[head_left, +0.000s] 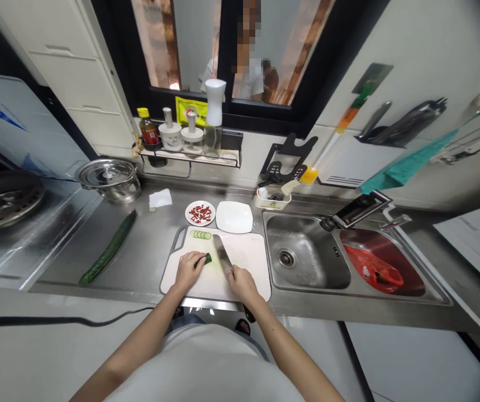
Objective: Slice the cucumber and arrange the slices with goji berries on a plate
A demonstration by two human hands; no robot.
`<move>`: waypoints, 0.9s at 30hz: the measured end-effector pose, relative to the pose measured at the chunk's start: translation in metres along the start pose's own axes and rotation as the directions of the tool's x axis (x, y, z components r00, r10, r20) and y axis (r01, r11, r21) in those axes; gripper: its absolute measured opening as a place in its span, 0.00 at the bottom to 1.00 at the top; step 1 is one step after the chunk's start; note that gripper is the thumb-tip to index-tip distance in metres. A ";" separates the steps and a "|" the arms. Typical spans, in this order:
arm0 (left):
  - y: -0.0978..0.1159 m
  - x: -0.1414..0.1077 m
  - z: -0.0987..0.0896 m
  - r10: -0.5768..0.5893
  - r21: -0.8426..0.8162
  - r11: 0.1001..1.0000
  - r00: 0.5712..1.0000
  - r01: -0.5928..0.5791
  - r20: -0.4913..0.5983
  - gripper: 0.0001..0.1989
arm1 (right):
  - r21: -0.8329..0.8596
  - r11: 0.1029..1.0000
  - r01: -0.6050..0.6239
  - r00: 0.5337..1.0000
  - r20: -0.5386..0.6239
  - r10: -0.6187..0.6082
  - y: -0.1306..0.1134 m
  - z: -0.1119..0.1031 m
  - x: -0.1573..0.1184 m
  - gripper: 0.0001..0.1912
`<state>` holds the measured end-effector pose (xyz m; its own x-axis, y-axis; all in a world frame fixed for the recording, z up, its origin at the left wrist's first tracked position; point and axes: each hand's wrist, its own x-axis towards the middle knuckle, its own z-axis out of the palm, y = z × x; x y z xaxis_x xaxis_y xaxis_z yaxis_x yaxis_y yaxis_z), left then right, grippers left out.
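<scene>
On a white cutting board (246, 254) with a grey handle, my left hand (189, 270) is closed over a short piece of cucumber (208, 258), whose dark green end shows past the fingers. My right hand (243, 285) grips a kitchen knife (222, 251); its blade points away from me, just right of the cucumber piece and apart from it. Several thin cucumber slices (200, 235) lie in an overlapping row near the board's far left corner. Behind the board stand a small plate of chopped red pieces (200, 213) and a white square plate (234, 216).
A whole cucumber (109, 248) lies on the steel counter at left, near a lidded pot (112, 180) and a white paper (160, 197). To the right is a double sink (307, 279) with a red plastic bag (374, 271). A seasoning shelf (191, 156) hangs below the window.
</scene>
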<state>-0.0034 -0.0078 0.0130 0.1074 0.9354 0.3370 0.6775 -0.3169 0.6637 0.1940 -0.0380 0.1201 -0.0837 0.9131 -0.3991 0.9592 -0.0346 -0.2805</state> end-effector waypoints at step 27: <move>-0.008 0.001 0.008 0.121 0.133 0.983 0.992 -0.124 0.026 0.13 | -0.020 0.999 0.032 0.999 0.018 -0.032 -0.024 0.004 -0.004 0.16</move>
<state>-0.0026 -0.0036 0.0028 0.2074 0.8937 0.3979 0.7495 -0.4065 0.5224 0.1699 -0.0426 0.1246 -0.1190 0.9062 -0.4058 0.9612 0.0026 -0.2760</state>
